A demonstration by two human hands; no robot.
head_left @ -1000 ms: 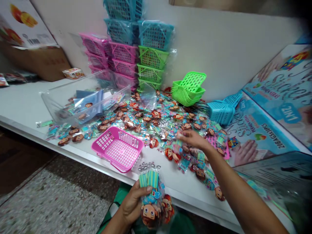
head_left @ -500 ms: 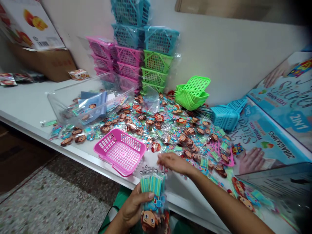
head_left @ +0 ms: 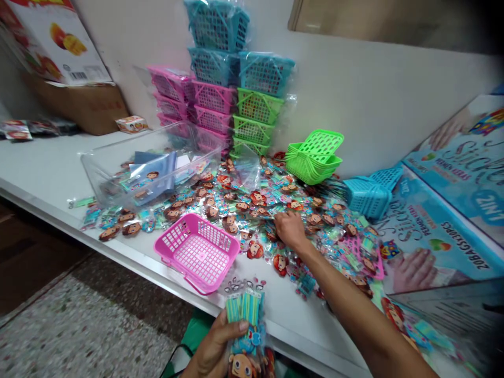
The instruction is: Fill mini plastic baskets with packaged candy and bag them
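My left hand (head_left: 214,349) is closed around a bunch of small cartoon-face packets (head_left: 246,325), held low in front of the white counter (head_left: 43,168). My right hand (head_left: 289,228) reaches out over the heap of the same packets (head_left: 252,202) spread across the counter, fingers curled down onto them; whether it has one gripped is not visible. An empty pink basket (head_left: 197,252) sits near the counter's front edge, just left of my right hand and above my left.
Stacks of wrapped pink, blue and green baskets (head_left: 232,100) stand against the wall. Loose green baskets (head_left: 313,155) and blue baskets (head_left: 368,191) lie to the right. A clear plastic tub (head_left: 145,168) sits left; large sticker boxes (head_left: 444,210) at right.
My right hand came back toward the bunch in my left hand, then moved out again onto the heap. The view has shifted slightly downward.
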